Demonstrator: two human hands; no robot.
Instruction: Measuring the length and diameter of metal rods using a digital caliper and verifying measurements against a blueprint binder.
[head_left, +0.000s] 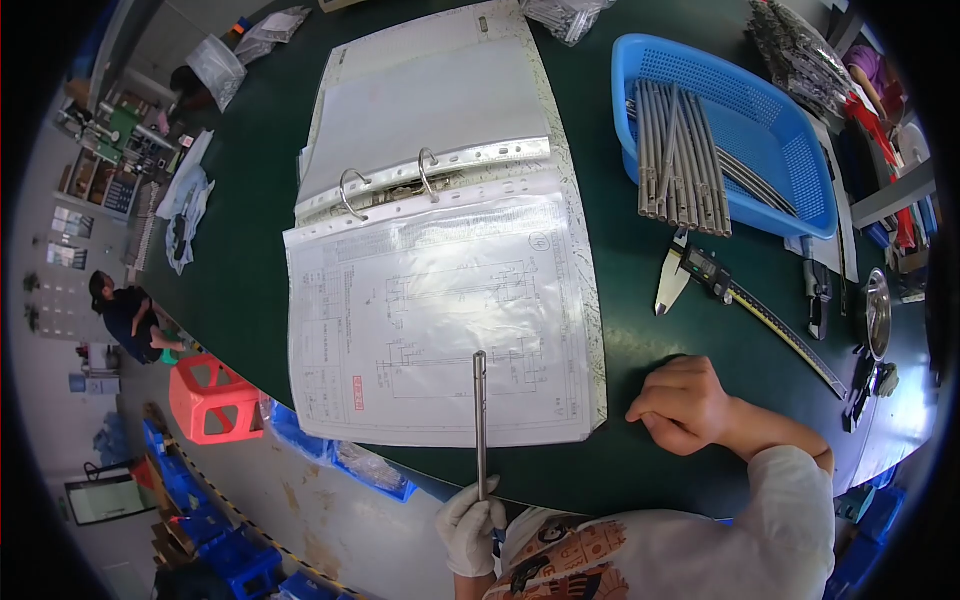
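Note:
My left hand [466, 530], in a white glove, grips the lower end of a slim metal rod [481, 420]. The rod stands up in front of an open ring binder [597, 330], with a slot and small holes showing near its top. Under the binder's clear sleeve lies a technical drawing [440, 330]. My right hand [685, 405], bare, rests on the green table as a loose fist, right of the binder, with nothing seen in it. Beyond it lies a digital caliper [708, 272], jaws toward the binder.
A blue plastic basket [735, 60] at the far right holds several similar rods [680, 160], their ends over its near rim. A micrometer [817, 295] and a round metal dish [877, 315] lie farther right. Left, a red stool [215, 400] stands beyond the table; a person [130, 315] sits farther off.

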